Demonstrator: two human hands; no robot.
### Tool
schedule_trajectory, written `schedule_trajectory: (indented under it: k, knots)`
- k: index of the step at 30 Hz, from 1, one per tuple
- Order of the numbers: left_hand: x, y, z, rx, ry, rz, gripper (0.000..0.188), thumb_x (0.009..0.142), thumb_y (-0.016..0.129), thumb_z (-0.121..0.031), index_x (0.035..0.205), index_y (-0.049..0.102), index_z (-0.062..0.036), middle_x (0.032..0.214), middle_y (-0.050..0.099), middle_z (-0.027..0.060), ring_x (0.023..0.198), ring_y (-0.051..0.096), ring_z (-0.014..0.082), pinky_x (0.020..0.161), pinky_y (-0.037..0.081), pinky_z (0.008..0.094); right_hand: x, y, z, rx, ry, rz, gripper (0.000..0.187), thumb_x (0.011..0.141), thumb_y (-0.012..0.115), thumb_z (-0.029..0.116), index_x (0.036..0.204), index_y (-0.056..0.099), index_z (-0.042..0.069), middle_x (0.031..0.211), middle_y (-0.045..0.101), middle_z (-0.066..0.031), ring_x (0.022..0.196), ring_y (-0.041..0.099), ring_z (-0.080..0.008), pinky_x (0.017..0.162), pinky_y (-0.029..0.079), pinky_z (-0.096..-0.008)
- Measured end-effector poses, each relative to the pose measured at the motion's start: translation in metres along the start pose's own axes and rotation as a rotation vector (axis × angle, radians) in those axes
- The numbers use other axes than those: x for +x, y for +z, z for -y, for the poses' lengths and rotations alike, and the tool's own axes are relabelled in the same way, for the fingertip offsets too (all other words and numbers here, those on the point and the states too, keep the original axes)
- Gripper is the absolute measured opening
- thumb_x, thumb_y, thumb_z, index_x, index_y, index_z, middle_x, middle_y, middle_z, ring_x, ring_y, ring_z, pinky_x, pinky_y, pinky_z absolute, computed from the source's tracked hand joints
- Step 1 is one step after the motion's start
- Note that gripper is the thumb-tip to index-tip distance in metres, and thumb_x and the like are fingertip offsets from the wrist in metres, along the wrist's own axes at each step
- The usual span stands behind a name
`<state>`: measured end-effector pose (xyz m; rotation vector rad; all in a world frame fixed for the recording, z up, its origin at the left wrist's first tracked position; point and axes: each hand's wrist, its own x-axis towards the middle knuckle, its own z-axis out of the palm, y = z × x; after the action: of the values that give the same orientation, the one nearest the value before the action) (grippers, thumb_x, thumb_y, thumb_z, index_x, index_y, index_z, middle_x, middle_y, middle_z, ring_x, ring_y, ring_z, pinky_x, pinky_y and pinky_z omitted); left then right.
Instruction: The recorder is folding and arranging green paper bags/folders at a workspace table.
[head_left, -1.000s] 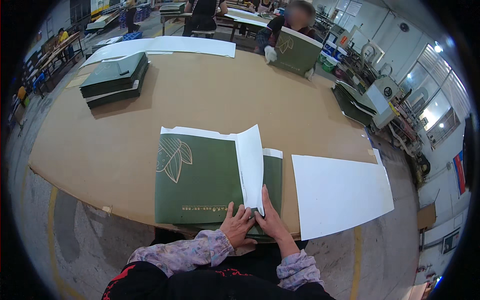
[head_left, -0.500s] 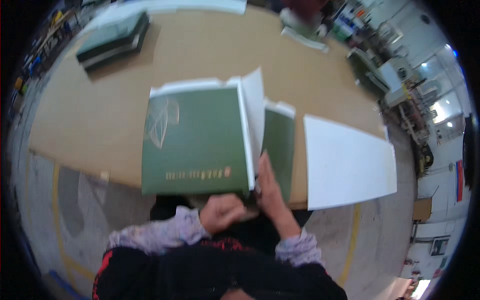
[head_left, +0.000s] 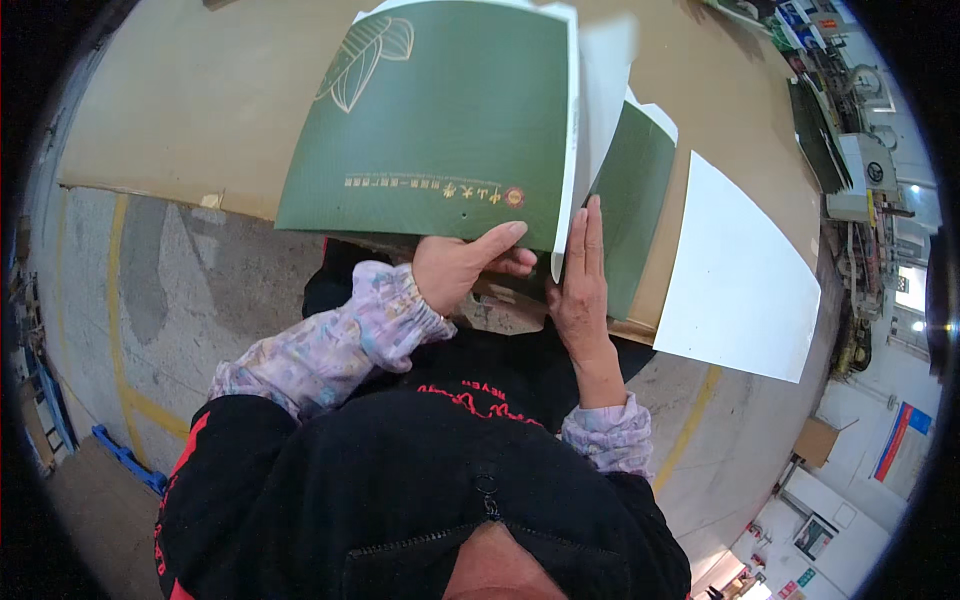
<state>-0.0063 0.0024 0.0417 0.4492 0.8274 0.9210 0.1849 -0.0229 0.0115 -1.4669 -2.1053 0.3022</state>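
A green printed card sheet (head_left: 450,120) with a gold leaf outline and gold lettering lies at the table's near edge. Along its right side stands a raised white flap (head_left: 603,95). My left hand (head_left: 462,268) pinches the sheet's near edge, thumb on top and the other fingers partly hidden beneath. Stretched out flat, the fingers of my right hand (head_left: 583,285) rest along the fold at the base of the flap. Under and to the right of this sheet, another green sheet (head_left: 645,170) with a white notched far edge shows in part.
A plain white sheet (head_left: 740,265) lies at the right, overhanging the brown tabletop (head_left: 190,110). Further off on the right, a stack of dark green sheets (head_left: 818,135) sits at the table's edge. Concrete floor with yellow lines (head_left: 118,300) shows below the table.
My left hand has gone from a loose fist below the near edge to gripping that edge. My right hand stays flat along the fold. The view has shifted, putting the sheets higher in it.
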Motion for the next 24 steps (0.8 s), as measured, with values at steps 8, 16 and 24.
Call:
schedule_trajectory:
  k: [8,16,24]
  knots:
    - [0.008,-0.015,0.004,0.196,-0.178,-0.037,0.026,0.093,0.065,-0.019,0.102,0.062,0.0051,0.090,0.067,0.0109,0.072,0.068,0.0177,0.064,0.058,0.0267,-0.002,0.003,-0.003,0.016,-0.035,0.069,0.094,0.066,0.065,-0.010,0.150,0.024,0.003,0.155,0.019,-0.0228,0.141,0.026,-0.0428,0.113,0.031,-0.0464]
    - [0.011,-0.028,0.013,0.184,-0.280,-0.037,0.025,0.093,0.064,-0.021,0.095,0.063,0.0036,0.081,0.066,0.0104,0.064,0.066,0.0167,0.057,0.057,0.0274,0.004,-0.006,-0.003,0.048,-0.035,0.211,0.098,0.069,0.077,0.005,0.150,0.024,0.006,0.158,0.014,-0.0196,0.144,0.019,-0.0418,0.115,0.029,-0.0456]
    - [0.007,-0.029,0.017,0.217,-0.307,-0.037,0.031,0.095,0.062,-0.025,0.083,0.064,0.0037,0.075,0.065,0.0082,0.059,0.064,0.0156,0.055,0.056,0.0276,0.006,0.003,0.001,0.001,-0.010,0.169,0.092,0.068,0.076,0.006,0.148,0.031,0.006,0.157,0.018,-0.0172,0.143,0.022,-0.0406,0.114,0.029,-0.0446]
